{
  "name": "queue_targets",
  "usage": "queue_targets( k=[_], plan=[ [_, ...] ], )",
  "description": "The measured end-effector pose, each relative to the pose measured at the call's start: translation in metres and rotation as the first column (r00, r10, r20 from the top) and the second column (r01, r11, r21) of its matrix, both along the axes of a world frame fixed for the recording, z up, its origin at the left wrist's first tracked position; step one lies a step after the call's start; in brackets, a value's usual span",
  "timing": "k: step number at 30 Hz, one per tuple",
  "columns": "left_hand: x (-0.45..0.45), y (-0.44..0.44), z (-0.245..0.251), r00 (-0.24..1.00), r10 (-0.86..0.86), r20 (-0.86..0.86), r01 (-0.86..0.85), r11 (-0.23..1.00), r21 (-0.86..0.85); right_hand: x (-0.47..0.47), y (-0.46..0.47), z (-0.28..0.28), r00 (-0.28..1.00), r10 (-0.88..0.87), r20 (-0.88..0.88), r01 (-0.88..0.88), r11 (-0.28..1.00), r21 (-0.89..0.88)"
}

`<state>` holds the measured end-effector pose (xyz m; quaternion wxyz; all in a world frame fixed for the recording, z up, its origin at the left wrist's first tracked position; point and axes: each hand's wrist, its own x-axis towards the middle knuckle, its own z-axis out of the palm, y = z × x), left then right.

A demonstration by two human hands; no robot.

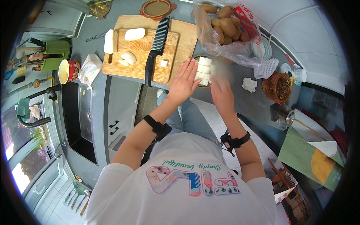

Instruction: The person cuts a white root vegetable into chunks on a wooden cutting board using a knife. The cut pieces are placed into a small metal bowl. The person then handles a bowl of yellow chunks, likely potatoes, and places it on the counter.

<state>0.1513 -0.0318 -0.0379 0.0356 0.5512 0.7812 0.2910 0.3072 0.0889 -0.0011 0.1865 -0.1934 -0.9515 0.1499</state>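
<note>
White block-like food pieces (204, 69) sit packed in rows in a round dish (203, 86) on the counter. My left hand (183, 78) lies flat along the left side of these pieces, its fingers extended. At the dish's right side is my right hand (223, 92), its fingertips blurred, so its grip is unclear. Left of my hands, a black-handled knife with a ridged blade (158, 45) rests across a small wooden cutting board (143, 62). On that board are a small white cube (164, 63), larger peeled white pieces (135, 34) and rounded off-cuts (128, 58).
A larger wooden board (185, 33) lies underneath. A plastic bag (202, 31) of brown potatoes (227, 26) stands at the back right. A brown jar (277, 87) and crumpled tissue (249, 85) are on the right. To the left are a paper cup (69, 71) and sink (84, 118).
</note>
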Motion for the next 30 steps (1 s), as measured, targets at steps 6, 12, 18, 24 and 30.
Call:
queue_targets(
  k=[6, 12, 18, 24, 30],
  plan=[
    [0.001, 0.000, 0.002, 0.999, -0.005, -0.033, 0.005, 1.000, 0.004, 0.001, 0.010, -0.002, 0.994, 0.075, -0.073, -0.072, 0.996, 0.044],
    [-0.001, 0.005, 0.011, 0.979, -0.191, -0.063, 0.189, 0.981, -0.045, -0.004, 0.011, 0.002, 0.998, 0.067, 0.016, -0.066, 0.994, -0.089],
    [-0.004, 0.010, 0.010, 0.960, -0.263, -0.092, 0.255, 0.963, -0.089, -0.009, 0.015, -0.001, 0.996, 0.071, 0.048, -0.066, 0.993, -0.101],
    [0.000, 0.007, 0.002, 0.959, -0.275, -0.072, 0.270, 0.959, -0.082, 0.012, -0.002, -0.004, 1.000, 0.019, 0.002, -0.019, 0.999, 0.036],
    [-0.005, 0.007, 0.004, 0.962, -0.275, -0.008, 0.273, 0.959, -0.076, 0.009, 0.009, -0.006, 0.997, 0.003, -0.077, -0.013, 0.990, -0.140]
  ],
)
